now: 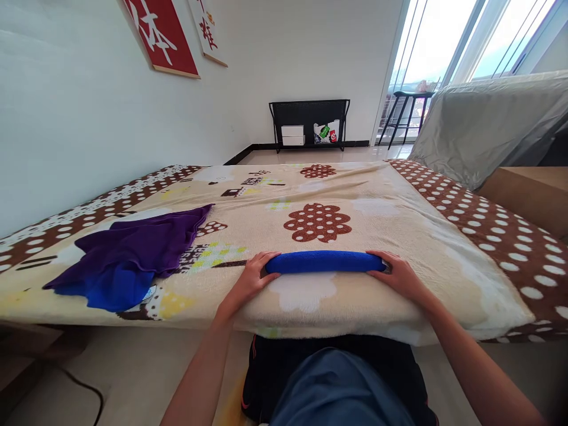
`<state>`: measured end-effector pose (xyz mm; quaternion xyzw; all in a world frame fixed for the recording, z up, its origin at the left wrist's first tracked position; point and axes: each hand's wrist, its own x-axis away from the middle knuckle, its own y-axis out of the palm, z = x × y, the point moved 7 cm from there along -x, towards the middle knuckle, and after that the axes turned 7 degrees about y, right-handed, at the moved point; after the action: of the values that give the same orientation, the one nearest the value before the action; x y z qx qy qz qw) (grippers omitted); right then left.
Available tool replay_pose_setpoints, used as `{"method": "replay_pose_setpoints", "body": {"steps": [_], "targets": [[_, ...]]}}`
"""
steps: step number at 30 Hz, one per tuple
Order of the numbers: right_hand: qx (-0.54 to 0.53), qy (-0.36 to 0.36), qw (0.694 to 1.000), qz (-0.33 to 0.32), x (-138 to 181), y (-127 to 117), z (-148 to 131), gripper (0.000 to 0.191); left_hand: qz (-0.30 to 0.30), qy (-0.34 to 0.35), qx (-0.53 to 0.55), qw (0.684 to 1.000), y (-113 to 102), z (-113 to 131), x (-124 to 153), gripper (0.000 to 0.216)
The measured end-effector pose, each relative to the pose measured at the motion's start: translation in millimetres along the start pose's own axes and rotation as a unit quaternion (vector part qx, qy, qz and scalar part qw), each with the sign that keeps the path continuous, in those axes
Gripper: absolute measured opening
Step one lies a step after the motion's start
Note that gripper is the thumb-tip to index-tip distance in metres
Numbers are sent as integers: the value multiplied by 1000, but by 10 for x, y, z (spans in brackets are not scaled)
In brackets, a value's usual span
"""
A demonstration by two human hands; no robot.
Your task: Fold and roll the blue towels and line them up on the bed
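A blue towel rolled into a tight cylinder [325, 261] lies crosswise near the front edge of a bed covered by a cream blanket with brown flowers [355, 195]. My left hand [251, 277] cups the roll's left end, fingers curled against it. My right hand [398, 273] cups the right end the same way. Both hands rest on the blanket with the roll held between them.
A heap of purple and blue cloths [128, 254] lies on the blanket at the left. A white wall runs along the left. A covered sofa [483, 124] and a wooden box [528, 192] stand at the right; a black rack [309, 124] is at the far wall.
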<state>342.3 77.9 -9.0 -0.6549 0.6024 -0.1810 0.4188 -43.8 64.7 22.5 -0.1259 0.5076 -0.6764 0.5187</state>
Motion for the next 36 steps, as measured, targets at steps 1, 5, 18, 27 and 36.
{"method": "replay_pose_setpoints", "body": {"steps": [1, 5, 18, 27, 36], "targets": [[0, 2, 1000, -1, -3, 1, 4, 50, -5, -1, -5, 1000, 10, -2, -1, 47], [-7, 21, 1000, -9, -37, -20, 38, 52, -5, -7, 3, 1000, 20, -26, 0, 46], [-315, -117, 934, 121, -714, -1613, -1431, 40, 17, -74, 58, 995, 525, 744, -244, 48], [-186, -247, 936, 166, -420, -1594, -2564, 34, 20, -118, 166, 979, 976, 1092, -354, 53], [-132, -223, 947, 190, -551, -1609, -2380, 35, 49, -94, 147, 983, 1022, 1035, -303, 51]]}}
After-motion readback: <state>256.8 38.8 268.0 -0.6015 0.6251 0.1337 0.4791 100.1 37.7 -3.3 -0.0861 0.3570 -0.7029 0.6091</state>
